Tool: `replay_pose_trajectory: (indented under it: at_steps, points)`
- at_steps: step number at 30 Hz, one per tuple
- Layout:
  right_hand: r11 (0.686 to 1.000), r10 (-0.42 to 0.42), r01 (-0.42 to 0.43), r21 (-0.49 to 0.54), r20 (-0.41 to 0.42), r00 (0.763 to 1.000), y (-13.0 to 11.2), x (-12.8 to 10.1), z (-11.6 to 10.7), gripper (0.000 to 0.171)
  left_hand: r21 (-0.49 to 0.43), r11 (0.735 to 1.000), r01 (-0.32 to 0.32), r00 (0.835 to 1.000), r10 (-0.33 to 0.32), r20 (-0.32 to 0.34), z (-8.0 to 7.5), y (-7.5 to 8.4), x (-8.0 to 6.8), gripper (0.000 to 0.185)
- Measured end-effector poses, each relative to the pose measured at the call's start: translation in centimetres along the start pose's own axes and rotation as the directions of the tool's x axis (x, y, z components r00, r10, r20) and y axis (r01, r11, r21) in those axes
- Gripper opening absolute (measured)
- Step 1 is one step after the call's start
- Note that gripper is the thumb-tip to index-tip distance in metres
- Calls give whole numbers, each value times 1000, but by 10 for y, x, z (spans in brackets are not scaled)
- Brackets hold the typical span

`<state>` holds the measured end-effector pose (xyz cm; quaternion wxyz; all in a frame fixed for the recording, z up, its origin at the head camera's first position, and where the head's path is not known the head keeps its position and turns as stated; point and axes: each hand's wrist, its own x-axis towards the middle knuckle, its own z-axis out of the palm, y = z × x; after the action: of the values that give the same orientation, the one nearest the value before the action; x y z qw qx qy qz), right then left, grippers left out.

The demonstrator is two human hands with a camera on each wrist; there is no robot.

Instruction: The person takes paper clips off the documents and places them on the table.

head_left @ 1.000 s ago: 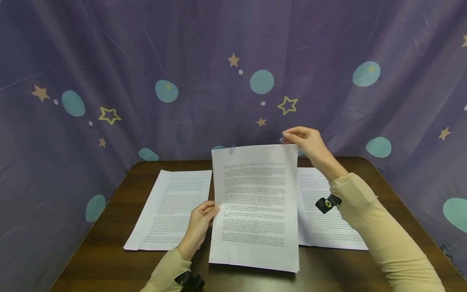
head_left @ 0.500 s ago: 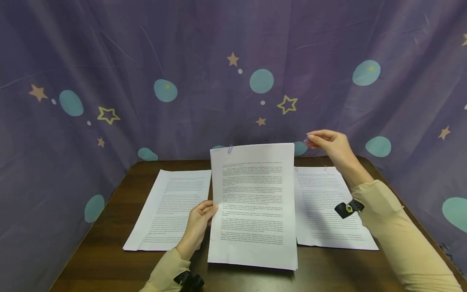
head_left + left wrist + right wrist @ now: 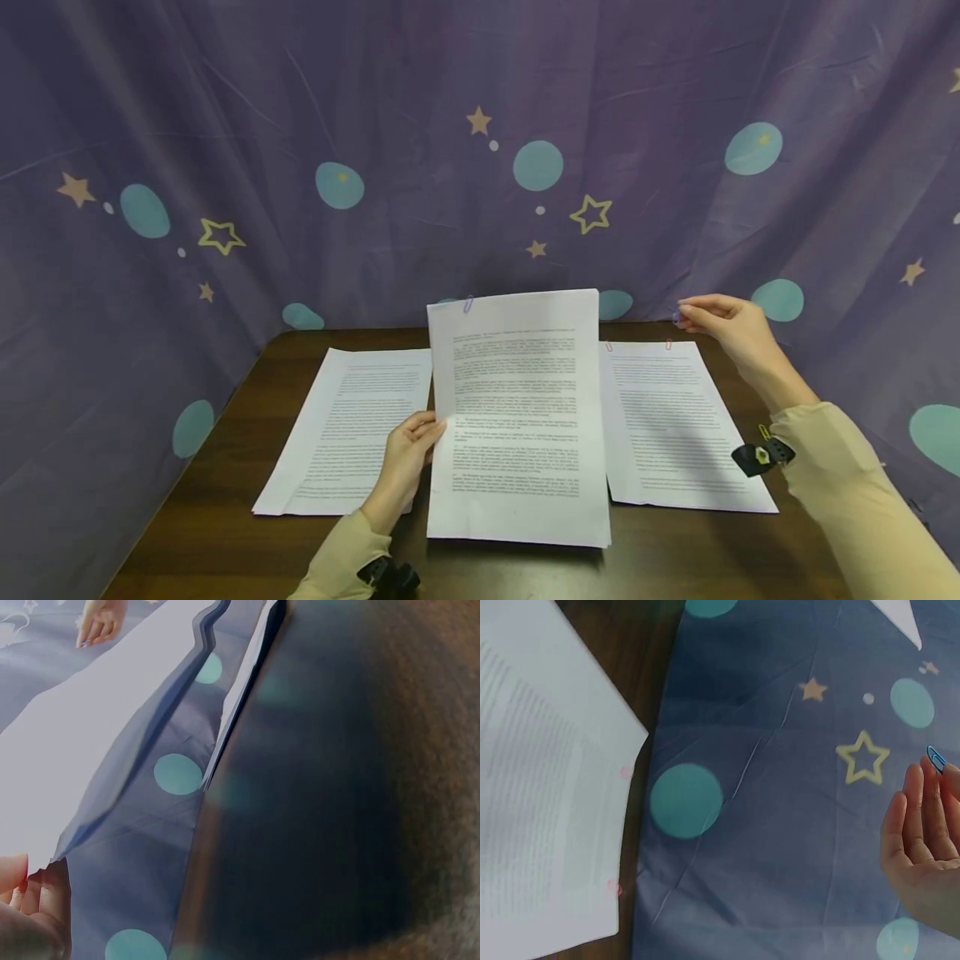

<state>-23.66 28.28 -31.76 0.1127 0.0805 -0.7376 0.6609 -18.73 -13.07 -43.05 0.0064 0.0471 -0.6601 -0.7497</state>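
My left hand (image 3: 411, 446) pinches the left edge of a stack of printed sheets (image 3: 517, 400), holding it raised and facing me. A blue-violet paper clip (image 3: 468, 304) sits on that stack's top edge, near the left corner. Off to the right, well apart from the stack, my right hand (image 3: 731, 329) pinches a small blue paper clip (image 3: 935, 759) between thumb and fingertips. In the right wrist view its other fingers are extended. The left wrist view shows the left thumb and fingers (image 3: 49, 900) at the sheets' edge, with the stack bowing away.
Another printed stack (image 3: 367, 433) lies on the brown table (image 3: 202, 500) at left. At right lies a third stack (image 3: 682, 450), with two red paper clips, one (image 3: 609, 347) and another (image 3: 669, 344), on its top edge. A purple patterned curtain (image 3: 420, 100) hangs behind.
My right hand has moved right and down from the raised stack's top right corner, taking its paper clip along and uncovering the right stack's red clips. The left hand and raised stack have barely shifted.
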Motion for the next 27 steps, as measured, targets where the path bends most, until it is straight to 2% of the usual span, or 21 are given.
replay_pose_trajectory:
  at_steps: [5,10,19,22,25,27]
  points:
    - [997,23,-23,-67,-1,1000,10,-9,-14,9,-20,1000,11,1000,-11,-8,-1,0,1,22]
    - [973,72,-72,-217,-11,997,24,-20,-29,10,-30,1000,7,1000,-7,-8,-1,-1,2,19]
    - [948,151,-151,-281,-22,988,57,-43,-63,8,-39,999,13,1000,-13,-6,-2,-1,1,22]
    - [930,191,-192,-312,-35,981,90,-44,-90,15,-34,999,18,1000,-18,-5,-2,0,0,23]
    - [916,236,-247,-315,-73,969,141,-42,-123,28,-31,999,30,1000,-31,-5,-3,1,-1,24]
    - [920,239,-258,-295,-100,966,174,-40,-144,32,-27,999,33,999,-34,-4,-3,1,-1,25]
